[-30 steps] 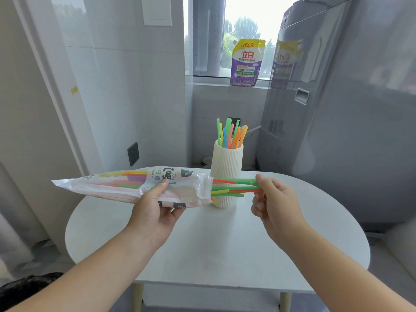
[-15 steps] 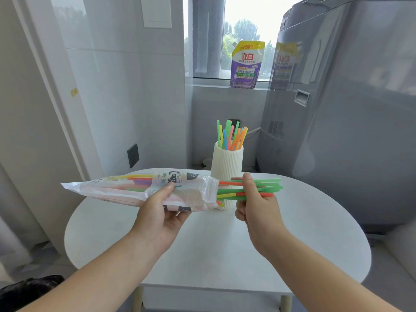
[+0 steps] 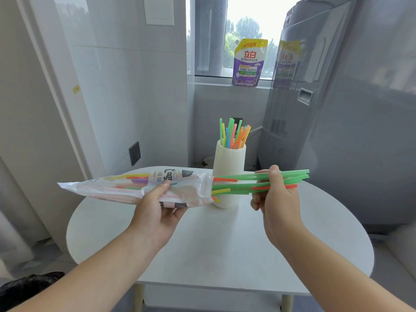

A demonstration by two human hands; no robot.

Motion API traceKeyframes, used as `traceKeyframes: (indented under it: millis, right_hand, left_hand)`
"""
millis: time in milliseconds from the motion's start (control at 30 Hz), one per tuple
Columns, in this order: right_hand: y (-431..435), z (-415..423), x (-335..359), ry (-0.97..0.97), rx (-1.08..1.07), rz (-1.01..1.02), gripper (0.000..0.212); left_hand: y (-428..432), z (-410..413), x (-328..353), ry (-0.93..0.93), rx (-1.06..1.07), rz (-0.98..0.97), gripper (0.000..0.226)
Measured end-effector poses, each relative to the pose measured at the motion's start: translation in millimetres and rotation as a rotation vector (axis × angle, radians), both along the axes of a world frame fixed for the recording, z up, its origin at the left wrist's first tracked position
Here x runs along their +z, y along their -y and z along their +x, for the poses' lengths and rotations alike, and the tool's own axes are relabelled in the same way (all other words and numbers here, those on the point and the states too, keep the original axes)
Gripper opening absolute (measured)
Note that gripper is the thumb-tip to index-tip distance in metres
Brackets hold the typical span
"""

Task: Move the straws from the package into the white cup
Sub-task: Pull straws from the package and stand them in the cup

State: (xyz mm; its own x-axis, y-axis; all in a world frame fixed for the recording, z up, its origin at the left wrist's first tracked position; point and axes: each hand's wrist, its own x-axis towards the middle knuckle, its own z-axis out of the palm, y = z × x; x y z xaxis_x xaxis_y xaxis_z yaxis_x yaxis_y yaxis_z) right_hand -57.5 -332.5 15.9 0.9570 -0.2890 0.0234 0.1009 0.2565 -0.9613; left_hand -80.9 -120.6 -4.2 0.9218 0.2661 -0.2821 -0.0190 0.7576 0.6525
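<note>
Centre of frame, above a round white table (image 3: 202,248): the left hand (image 3: 157,212) grips the clear plastic package (image 3: 126,188) from below, thumb pressed on its printed face, the bag held roughly level with its sealed tail pointing to the left edge of the frame. Coloured straws show through the film.

Right of centre: the right hand (image 3: 275,199) is closed around a bundle of straws (image 3: 243,183), mostly green with an orange one among them. The bundle runs level; its right ends stick out past the fist, its left ends are at the package mouth. Whether they have cleared it, I cannot tell.

Behind the bundle, the ribbed white cup (image 3: 228,167) stands upright on the table, already holding straws (image 3: 234,134) fanned above its rim.

Upper centre: a purple detergent pouch (image 3: 248,63) on the window ledge. Right side: a grey appliance (image 3: 351,109).
</note>
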Motion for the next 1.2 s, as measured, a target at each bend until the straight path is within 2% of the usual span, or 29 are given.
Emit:
traceKeyframes:
  millis: [133,300,433,600,833,1200]
  right_hand:
    - [-0.6,-0.7,-3.7,0.002,0.114,0.161,0.034]
    - [-2.5,0.5,-5.4,0.077,0.205,0.076,0.015]
    - [-0.1,5.5,-1.2,0.115,0.144,-0.085,0.026]
    - [19.3,19.6,25.0,0.237,0.061,-0.246,0.032]
    - [35.5,30.1,38.8,0.181,0.109,-0.256,0.033]
    - [58.0,35.0,71.0,0.208,0.101,-0.339,0.032]
  left_hand:
    - [0.8,0.3,0.7,0.000,-0.003,0.000,0.034]
    - [-0.5,0.1,0.8,-0.006,-0.002,0.001,0.032]
    - [-4.9,0.9,0.5,0.000,-0.004,-0.010,0.021]
    - [-10.3,0.9,-2.6,-0.012,0.008,-0.014,0.021]
    - [-10.3,3.2,-3.5,-0.001,0.016,-0.024,0.020]
    - [-14.8,4.4,-4.6,0.023,0.019,-0.036,0.015]
